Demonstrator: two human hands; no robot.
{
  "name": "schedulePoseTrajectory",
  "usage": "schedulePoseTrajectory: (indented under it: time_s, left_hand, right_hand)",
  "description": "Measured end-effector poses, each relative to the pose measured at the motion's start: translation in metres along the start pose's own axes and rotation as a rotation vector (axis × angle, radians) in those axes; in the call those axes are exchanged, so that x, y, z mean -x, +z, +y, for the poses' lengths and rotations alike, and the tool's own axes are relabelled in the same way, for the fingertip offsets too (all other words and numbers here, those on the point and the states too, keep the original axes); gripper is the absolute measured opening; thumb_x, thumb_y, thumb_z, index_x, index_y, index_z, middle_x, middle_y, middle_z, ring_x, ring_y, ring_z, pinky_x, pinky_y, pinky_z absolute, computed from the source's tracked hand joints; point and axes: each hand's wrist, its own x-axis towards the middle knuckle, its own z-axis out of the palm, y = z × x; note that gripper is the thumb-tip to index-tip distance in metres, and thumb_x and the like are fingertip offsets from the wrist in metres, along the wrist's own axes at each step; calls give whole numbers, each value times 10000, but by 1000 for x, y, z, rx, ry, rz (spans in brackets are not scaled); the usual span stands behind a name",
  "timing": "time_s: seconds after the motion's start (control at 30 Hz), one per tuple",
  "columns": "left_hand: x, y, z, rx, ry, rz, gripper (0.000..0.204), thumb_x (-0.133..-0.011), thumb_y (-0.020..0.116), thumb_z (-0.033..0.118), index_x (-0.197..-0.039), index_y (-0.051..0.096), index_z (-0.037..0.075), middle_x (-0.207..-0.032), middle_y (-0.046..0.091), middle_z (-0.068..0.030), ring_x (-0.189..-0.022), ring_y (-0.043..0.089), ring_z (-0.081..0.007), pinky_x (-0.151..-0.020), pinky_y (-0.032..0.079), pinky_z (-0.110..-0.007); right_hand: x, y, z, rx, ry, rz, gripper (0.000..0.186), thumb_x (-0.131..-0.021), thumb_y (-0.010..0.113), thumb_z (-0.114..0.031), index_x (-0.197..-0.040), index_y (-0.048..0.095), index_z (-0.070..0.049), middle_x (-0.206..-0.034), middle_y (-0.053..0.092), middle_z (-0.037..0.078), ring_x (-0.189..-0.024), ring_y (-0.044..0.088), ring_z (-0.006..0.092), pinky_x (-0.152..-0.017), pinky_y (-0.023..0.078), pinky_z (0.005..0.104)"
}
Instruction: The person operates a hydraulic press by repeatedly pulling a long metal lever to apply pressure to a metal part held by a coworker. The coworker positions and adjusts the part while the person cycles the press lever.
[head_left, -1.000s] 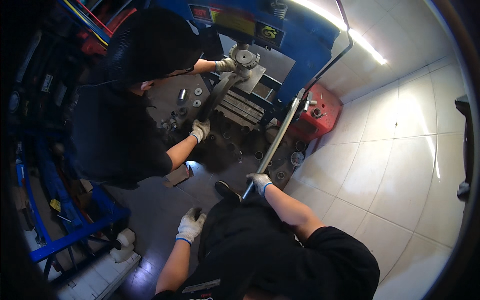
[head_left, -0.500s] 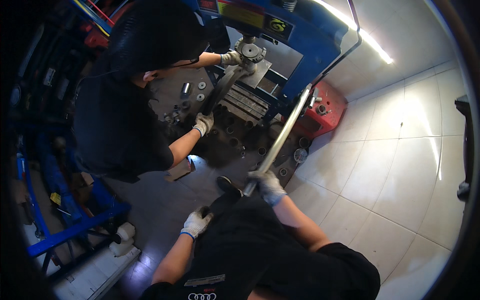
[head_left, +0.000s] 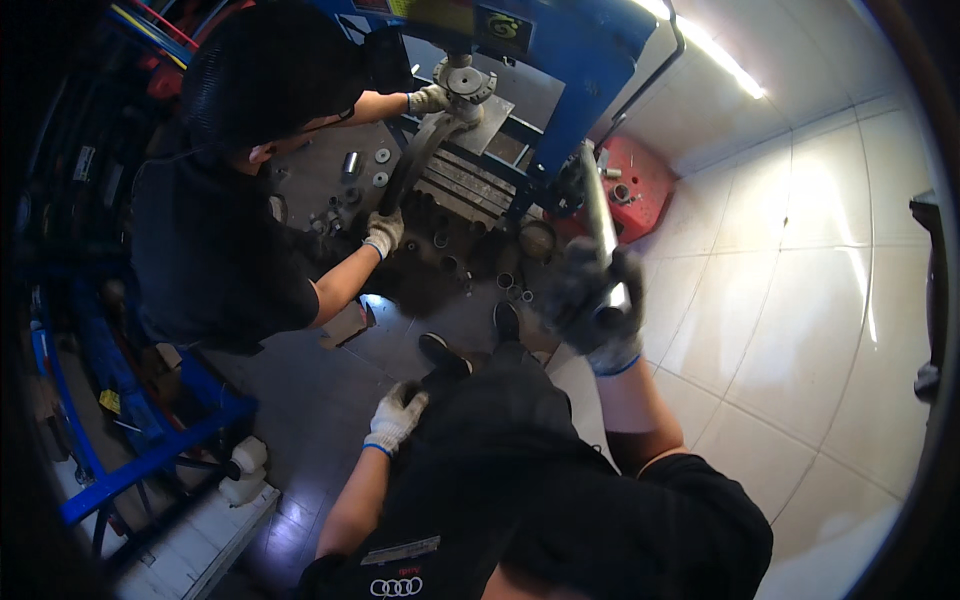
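Observation:
My right hand point(head_left: 596, 312), in a glove with a dark palm, is wrapped around the near end of a metal pipe point(head_left: 601, 215). The hand is smeared by motion. From there the pipe stretches away toward the side of a blue shop press point(head_left: 590, 85). My left hand point(head_left: 397, 414), in a white knit glove, hangs beside my thigh, loosely curved and holding nothing. Under the press's ram, a co-worker's gloved hands point(head_left: 384, 232) steady a curved metal arm point(head_left: 415, 160) topped by a round hub point(head_left: 465, 84).
The co-worker point(head_left: 215, 240) bends in from the left. Several metal rings and sleeves point(head_left: 507, 281) lie on the floor by the press. A red box point(head_left: 640, 190) with metal parts stands against the tiled wall at right. A blue frame point(head_left: 160, 455) stands at lower left.
My right hand has moved outward and to the right, swinging the pipe's near end rightward so the pipe points more straight ahead. The left hand has barely moved. The co-worker still holds the curved arm.

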Motion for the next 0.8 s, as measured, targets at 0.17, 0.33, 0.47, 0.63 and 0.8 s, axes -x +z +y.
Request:
schedulePoseTrajectory:
  time_s: [0.17, 0.33, 0.47, 0.63, 0.8]
  left_hand:
    - [10, 11, -6, -186, -119, -45, 541, -927, 716, 331, -1349, 603, 13, -1330, 653, -211, -1268, 608, -323, -1070, 462, -400]
    - [19, -5, -16, -179, -145, 38, 475, -956, 659, 345, -1289, 640, 6, -1305, 665, -213, -1263, 609, -336, -1065, 467, -405]
    - [16, -11, -41, -221, -92, 97, 442, -966, 633, 330, -1268, 657, 9, -1279, 678, -216, -1251, 618, -344, -1061, 469, -400]
    - [5, 7, -73, -190, -175, 77, 457, -959, 628, 335, -1294, 657, 26, -1295, 676, -206, -1242, 625, -343, -1064, 465, -396]
    - [5, 14, -70, -222, -216, 29, 467, -955, 624, 357, -1287, 664, 32, -1296, 678, -195, -1243, 624, -340, -1061, 467, -393]
  right_hand:
    - [3, -175, 74, 983, 431, 931, 261, -806, 790, -134, -1007, 663, -26, -864, 675, 85, -823, 676, 231, -767, 563, 349]
    - [-13, -301, 94, 1079, 636, 1208, 223, -836, 788, -201, -910, 702, -9, -787, 685, 105, -639, 656, 237, -618, 563, 376]
    - [-12, -188, 74, 776, 489, 896, 207, -870, 772, -214, -905, 674, -36, -819, 680, 97, -727, 662, 232, -704, 572, 378]
    - [1, 8, -6, -59, 78, 103, 231, -915, 697, -277, -1047, 588, -122, -836, 626, 24, -779, 629, 171, -690, 522, 358]
    - [-10, -45, 30, 283, 210, 409, 331, -862, 737, -105, -1172, 629, -54, -978, 700, 77, -913, 701, 227, -815, 588, 402]
